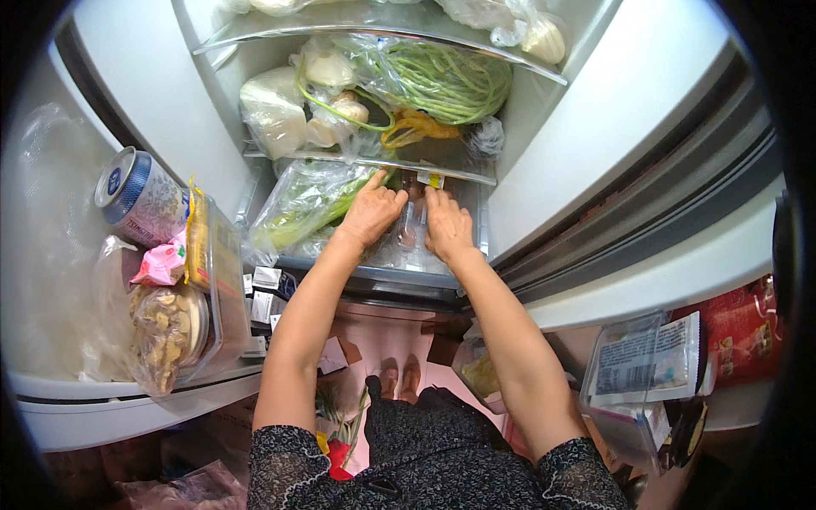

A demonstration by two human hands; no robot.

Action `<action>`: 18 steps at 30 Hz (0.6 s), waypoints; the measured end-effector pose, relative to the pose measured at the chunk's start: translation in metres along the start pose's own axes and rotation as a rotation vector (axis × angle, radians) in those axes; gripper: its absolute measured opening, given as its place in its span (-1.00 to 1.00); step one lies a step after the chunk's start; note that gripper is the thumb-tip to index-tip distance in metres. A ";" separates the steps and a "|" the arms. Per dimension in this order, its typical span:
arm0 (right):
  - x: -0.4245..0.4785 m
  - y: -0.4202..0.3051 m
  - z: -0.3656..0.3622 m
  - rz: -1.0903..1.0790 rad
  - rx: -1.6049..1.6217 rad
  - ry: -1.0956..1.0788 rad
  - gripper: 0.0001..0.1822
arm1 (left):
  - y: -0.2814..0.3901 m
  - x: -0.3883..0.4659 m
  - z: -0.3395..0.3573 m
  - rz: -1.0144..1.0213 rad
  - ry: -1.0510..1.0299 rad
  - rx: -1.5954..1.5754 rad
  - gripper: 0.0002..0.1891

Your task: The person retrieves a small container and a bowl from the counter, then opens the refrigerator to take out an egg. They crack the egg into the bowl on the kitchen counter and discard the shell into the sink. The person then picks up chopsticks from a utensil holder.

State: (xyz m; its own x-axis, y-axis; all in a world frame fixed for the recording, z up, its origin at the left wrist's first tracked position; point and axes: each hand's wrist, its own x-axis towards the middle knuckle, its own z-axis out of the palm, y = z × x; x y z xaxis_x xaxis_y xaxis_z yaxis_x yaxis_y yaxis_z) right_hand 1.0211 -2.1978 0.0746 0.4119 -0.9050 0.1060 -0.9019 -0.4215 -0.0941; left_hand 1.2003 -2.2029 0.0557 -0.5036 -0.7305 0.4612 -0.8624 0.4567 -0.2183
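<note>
Both hands reach into the lower drawer [395, 275] of an open refrigerator. My left hand [376, 210] lies over the right side of a clear plastic bag of green leafy vegetables [312, 197], its index finger stretched towards the shelf edge above. My right hand [448, 223] rests, palm down, at the right side of a clear plastic package [408, 233] with brownish round items inside, perhaps eggs. A yellow and white label [431, 179] shows just beyond its fingertips. The undersides of both hands are hidden, so whether either grips anything is unclear.
Above the drawer, a glass shelf [446, 170] holds bagged long green beans [440, 80], bagged white vegetables [274, 111] and a yellow plastic bag [421, 126]. The left door carries a beverage can [143, 194] and bagged dried food [167, 331]. Packets [647, 360] fill the right door bin.
</note>
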 end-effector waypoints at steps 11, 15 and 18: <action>-0.001 -0.009 0.023 -0.256 -0.038 0.035 0.07 | -0.005 -0.002 -0.019 -0.074 0.042 -0.188 -0.78; 0.003 -0.003 0.021 -0.287 -0.111 0.039 -0.02 | -0.005 -0.006 -0.021 -0.122 0.092 -0.201 -0.79; 0.002 -0.002 0.016 -0.295 -0.170 0.072 -0.10 | -0.004 -0.008 -0.020 -0.148 0.083 -0.199 -0.79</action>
State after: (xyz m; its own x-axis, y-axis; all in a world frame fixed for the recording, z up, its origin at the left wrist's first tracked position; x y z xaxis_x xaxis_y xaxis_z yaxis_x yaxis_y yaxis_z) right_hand 1.0257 -2.1993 0.0587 0.6537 -0.7364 0.1746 -0.7563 -0.6436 0.1171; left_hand 1.2089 -2.1884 0.0700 -0.3596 -0.7562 0.5467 -0.8952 0.4448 0.0264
